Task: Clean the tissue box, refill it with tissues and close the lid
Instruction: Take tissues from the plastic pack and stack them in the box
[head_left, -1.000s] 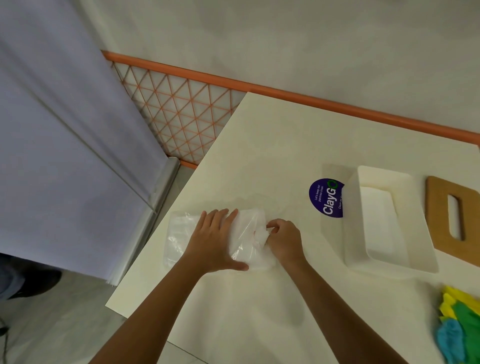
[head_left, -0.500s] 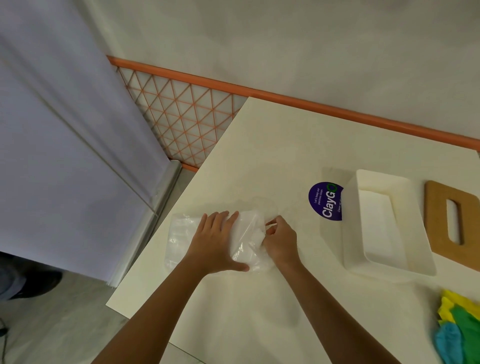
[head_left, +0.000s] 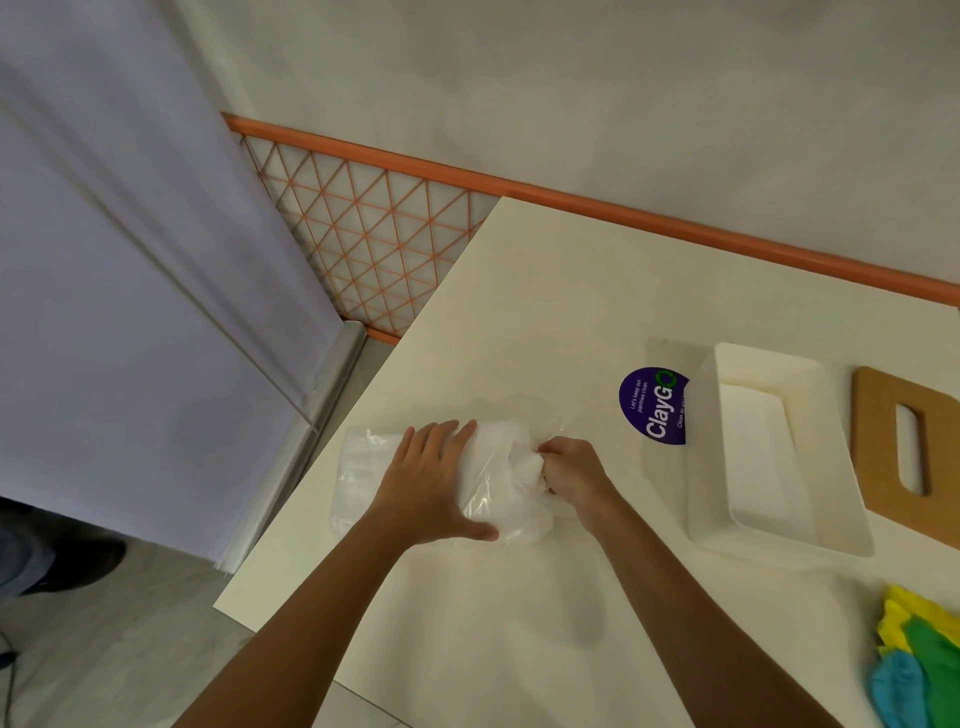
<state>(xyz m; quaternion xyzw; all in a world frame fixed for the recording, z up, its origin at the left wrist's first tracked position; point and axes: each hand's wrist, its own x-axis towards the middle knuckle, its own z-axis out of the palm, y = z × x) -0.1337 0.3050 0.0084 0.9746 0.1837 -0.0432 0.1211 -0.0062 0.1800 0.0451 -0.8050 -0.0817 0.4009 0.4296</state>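
A pack of white tissues in clear plastic wrap (head_left: 358, 467) lies near the table's left edge. My left hand (head_left: 431, 478) presses flat on top of the pack with fingers spread. My right hand (head_left: 571, 467) grips the crumpled right end of the wrap with curled fingers. The white tissue box (head_left: 701, 509) stands open and empty to the right. Its wooden lid (head_left: 878, 447) with an oval slot lies flat beyond the box.
The cream table (head_left: 519, 623) ends close to the pack on the left, above grey floor. A round purple sticker (head_left: 649, 410) sits beside the box. Yellow, green and blue cloths (head_left: 919, 660) lie at the lower right. An orange-trimmed wall runs behind.
My right hand has curled tighter on the wrap's end, bunching the plastic. My left hand has stayed pressed on the pack.
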